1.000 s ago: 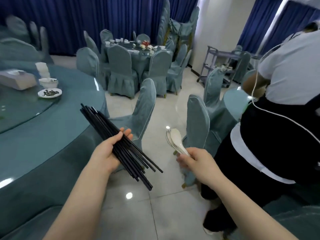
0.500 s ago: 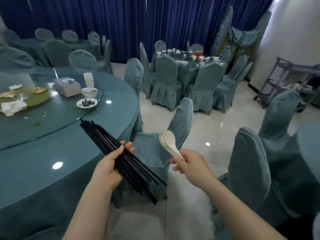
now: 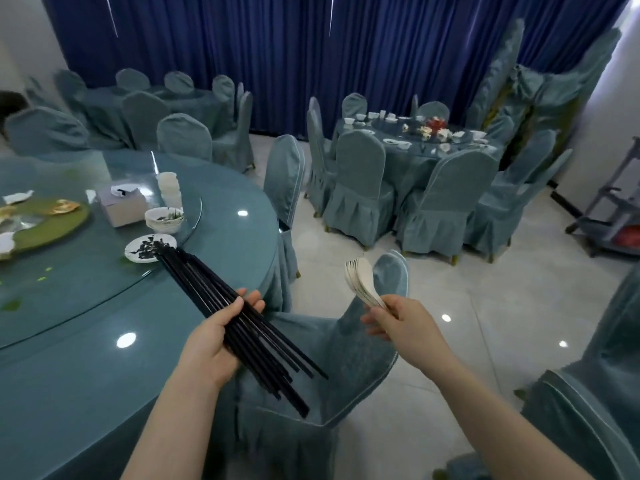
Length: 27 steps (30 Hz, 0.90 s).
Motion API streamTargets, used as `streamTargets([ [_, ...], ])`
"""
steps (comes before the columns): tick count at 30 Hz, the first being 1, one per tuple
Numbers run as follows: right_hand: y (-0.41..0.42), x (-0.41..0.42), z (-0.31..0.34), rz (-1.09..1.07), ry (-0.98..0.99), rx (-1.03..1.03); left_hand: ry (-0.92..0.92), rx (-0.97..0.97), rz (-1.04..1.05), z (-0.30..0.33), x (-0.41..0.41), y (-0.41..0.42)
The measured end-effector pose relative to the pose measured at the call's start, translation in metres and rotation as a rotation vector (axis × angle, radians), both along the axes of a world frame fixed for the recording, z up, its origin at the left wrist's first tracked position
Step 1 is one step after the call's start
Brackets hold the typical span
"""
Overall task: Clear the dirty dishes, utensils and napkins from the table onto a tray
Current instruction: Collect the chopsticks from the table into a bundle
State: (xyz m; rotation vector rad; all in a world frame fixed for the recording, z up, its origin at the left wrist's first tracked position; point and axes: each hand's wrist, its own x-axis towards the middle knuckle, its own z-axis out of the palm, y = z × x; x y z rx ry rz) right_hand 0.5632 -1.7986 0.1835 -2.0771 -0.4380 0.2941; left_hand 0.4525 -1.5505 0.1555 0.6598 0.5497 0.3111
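Deep blue curtains close off the back of a banquet room full of teal-covered chairs and round tables; nearest the camera stands a large round table under a teal cloth (image 3: 86, 358), with a glass turntable (image 3: 104, 282) on it.

Both hands are already loaded, so the utensil collecting looks well along. Fingers of the left hand (image 3: 211, 344) curl round the middle of a thick bundle of long black chopsticks (image 3: 221, 299), thumb on top; the bundle's far tips reach over the table toward a small white saucer with dark scraps (image 3: 138, 249), and its near ends fan out over the seat of a teal-covered chair (image 3: 346, 368) below. Just to the side, the right hand (image 3: 401, 323) pinches the handles of a nested stack of white ceramic spoons (image 3: 360, 282), bowls pointing up and away.

Plenty is left, I judge. Beyond the saucer, on the turntable, sit a stack of small white bowls (image 3: 164, 218), a tall stack of white cups (image 3: 169, 188) and a grey tissue box (image 3: 121, 206), all well apart from both hands. Farther left a green platter with food remains (image 3: 48, 220) and crumpled white napkins (image 3: 17, 197) lie uncleared. No tray shows; a grey trolley (image 3: 613, 216) stands at the right wall.
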Motion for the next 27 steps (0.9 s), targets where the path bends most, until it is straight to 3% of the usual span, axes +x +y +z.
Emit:
streamTargets([
  [7,-0.026,0.16,-0.013,0.146,-0.056,-0.115,0.041,-0.037,0.099,-0.013,0.132,-0.034],
  [17,-0.017,0.355,-0.007,0.292,-0.03,-0.097,0.04,-0.105,0.274,-0.01,0.284,-0.042],
  [27,-0.023,0.498,-0.029,0.32,0.039,-0.16,0.079,-0.106,0.176,-0.034,0.436,-0.048],
])
